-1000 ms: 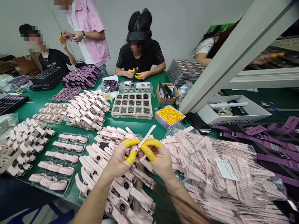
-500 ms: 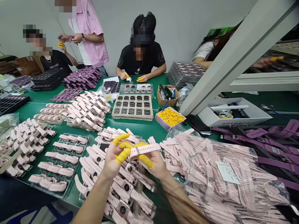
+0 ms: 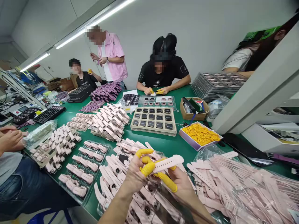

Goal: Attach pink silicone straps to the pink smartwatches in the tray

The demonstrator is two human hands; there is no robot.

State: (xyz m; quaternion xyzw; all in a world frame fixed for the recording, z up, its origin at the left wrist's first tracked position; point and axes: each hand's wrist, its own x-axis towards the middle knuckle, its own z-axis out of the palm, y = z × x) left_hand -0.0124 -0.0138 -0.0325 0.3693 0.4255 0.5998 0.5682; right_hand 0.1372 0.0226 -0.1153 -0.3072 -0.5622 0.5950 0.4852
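Note:
A pale pink watch strap (image 3: 169,164) with a row of holes is held up in front of me. My left hand (image 3: 137,166), with yellow finger cots, pinches its left end. On the right, my right hand (image 3: 178,177) is closed round the strap from below and behind, also in yellow finger cots. The strap's lower part is hidden by my fingers. Beneath both hands lies a tray of watches with pink straps (image 3: 112,175), their round dark sensor backs facing up. A heap of pink straps in clear plastic (image 3: 235,183) lies beside my right hand.
A box of yellow finger cots (image 3: 201,133), a tray of black square pieces (image 3: 153,121) and a cardboard box (image 3: 193,109) stand beyond my hands. Trays of rolled pink straps (image 3: 81,169) lie left. Several co-workers (image 3: 163,68) are around the table. A slanted post (image 3: 254,90) rises right.
My view has swung left and up, bringing a ceiling light and another person's hands at the left edge into sight. The pink strap stays between both hands, its free end pointing more upright.

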